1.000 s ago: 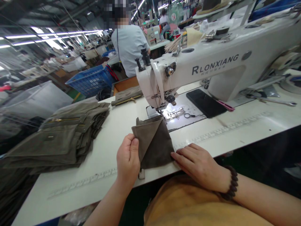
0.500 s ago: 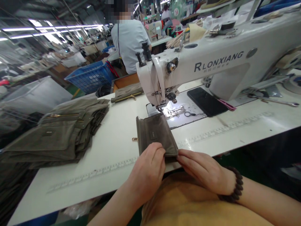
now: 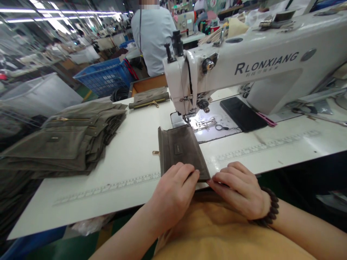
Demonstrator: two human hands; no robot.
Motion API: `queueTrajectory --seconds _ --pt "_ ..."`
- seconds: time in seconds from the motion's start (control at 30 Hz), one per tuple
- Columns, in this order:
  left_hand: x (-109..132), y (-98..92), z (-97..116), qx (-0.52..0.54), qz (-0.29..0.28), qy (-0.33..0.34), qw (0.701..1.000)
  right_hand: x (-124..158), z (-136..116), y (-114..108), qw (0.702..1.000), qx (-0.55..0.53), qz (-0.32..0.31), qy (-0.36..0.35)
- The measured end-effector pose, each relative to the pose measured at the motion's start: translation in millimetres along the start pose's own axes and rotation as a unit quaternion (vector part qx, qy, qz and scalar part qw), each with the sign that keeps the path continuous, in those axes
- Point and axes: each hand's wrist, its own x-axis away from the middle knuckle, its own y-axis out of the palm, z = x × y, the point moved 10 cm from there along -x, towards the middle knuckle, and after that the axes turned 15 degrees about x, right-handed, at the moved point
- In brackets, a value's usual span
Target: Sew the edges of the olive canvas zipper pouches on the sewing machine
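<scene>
A dark olive fabric pouch [image 3: 184, 150] lies flat on the white sewing table, its far edge at the presser foot of the sewing machine [image 3: 187, 90]. A small label sits on its face, and a gold zipper pull [image 3: 156, 153] sticks out on the left. My left hand [image 3: 179, 186] is closed on the near edge of the pouch, fingers curled over it. At the near right corner, my right hand [image 3: 238, 187] pinches the pouch between thumb and fingers. What lies under my left fingers is hidden.
A pile of olive fabric pieces [image 3: 65, 141] covers the table's left. Behind the pouch lies another zippered piece [image 3: 149, 99]. A black phone [image 3: 242, 113] and pink-handled tool [image 3: 267, 119] rest by the machine. Beyond are a blue crate [image 3: 104, 81] and a seated person [image 3: 153, 39].
My right hand's fingers have bent and lifted from lying flatter into a pinch at the corner. The left hand keeps its grip on the near edge. The camera view has shifted a little.
</scene>
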Motion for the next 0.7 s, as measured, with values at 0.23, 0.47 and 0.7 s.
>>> queueTrajectory --seconds 0.23,0.47,0.7 --pt "-2 1.7 3 -0.010 -0.006 0.010 1.000 4 2 2 1.000 -0.012 -0.003 0.010" --pt "-5 2.2 11 -0.043 -0.015 0.030 0.999 6 1 2 1.000 -0.025 0.003 -0.001" --pt "-2 6.2 15 -0.084 -0.020 0.049 0.995 2 3 2 0.999 -0.048 0.007 0.014"
